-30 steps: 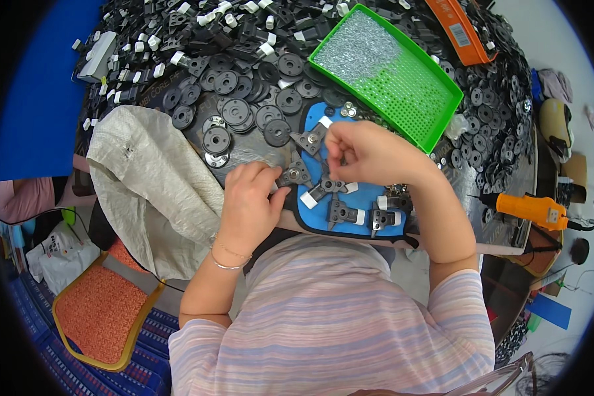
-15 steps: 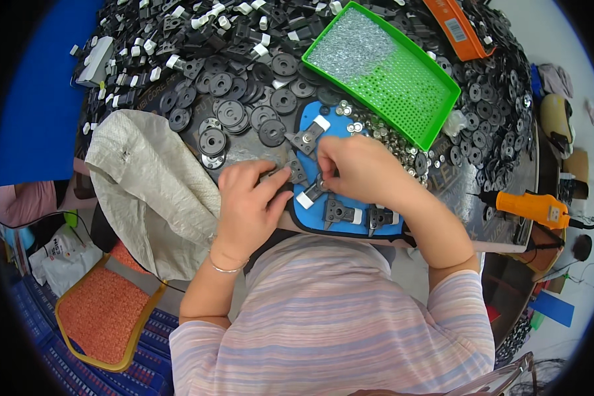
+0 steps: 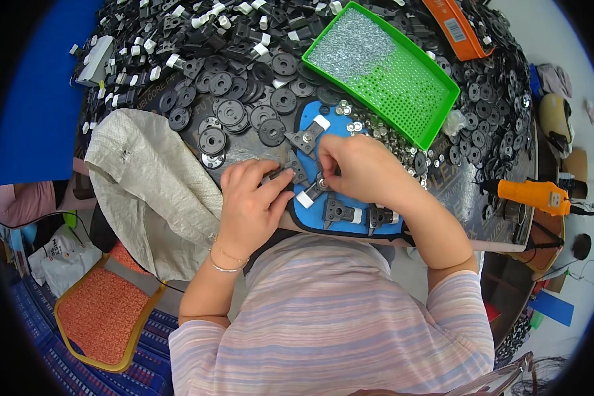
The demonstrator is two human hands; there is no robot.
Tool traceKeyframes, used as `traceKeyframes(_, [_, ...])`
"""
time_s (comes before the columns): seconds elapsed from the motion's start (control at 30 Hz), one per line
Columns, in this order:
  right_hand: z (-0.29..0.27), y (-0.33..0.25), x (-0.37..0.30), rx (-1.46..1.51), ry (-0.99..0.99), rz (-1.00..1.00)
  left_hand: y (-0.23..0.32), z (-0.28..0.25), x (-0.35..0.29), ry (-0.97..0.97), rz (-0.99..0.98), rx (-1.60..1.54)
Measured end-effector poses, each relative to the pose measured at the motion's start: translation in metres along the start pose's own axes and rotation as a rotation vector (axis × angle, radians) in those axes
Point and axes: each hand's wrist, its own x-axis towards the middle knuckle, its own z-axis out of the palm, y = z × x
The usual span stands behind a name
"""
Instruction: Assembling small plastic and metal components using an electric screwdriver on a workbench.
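My left hand (image 3: 252,201) is curled over one end of a black plastic bracket (image 3: 297,173) at the left edge of a blue pad (image 3: 308,218); its fingers hide much of that part. My right hand (image 3: 360,168) pinches with thumb and forefinger just above another black bracket with a white end (image 3: 306,198). A small round metal piece shows on this bracket by the fingertips; what they hold is hidden. Farther up the pad lies a bracket with a white tip (image 3: 308,135). Two more, a left bracket (image 3: 340,212) and a right bracket (image 3: 380,218), lie along the near edge.
A green perforated tray (image 3: 412,99) of small silver pieces stands beyond the pad, beside loose metal nuts (image 3: 383,129). Black discs (image 3: 231,113) and piled black-and-white parts (image 3: 198,33) cover the far table. An orange power screwdriver (image 3: 533,197) is at right, a woven sack (image 3: 148,191) at left.
My right fingertips have shifted very slightly, showing a little more of the metal piece on the bracket. The orange screwdriver has swung slightly. My left hand has barely moved.
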Motion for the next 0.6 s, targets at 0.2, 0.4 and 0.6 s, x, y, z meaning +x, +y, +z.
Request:
traceKeyframes(0.2, [-0.023,0.010,0.005,-0.053,0.196,0.084,-0.002,-0.003,0.000,0.024,-0.047,-0.042])
traceKeyframes(0.4, [-0.024,0.026,0.018,-0.259,0.228,0.203,-0.005,-0.003,0.001,0.031,-0.023,-0.050])
traceKeyframes(0.6, [-0.015,0.031,0.028,-0.300,0.256,0.122,-0.006,-0.004,0.001,0.054,-0.037,-0.049])
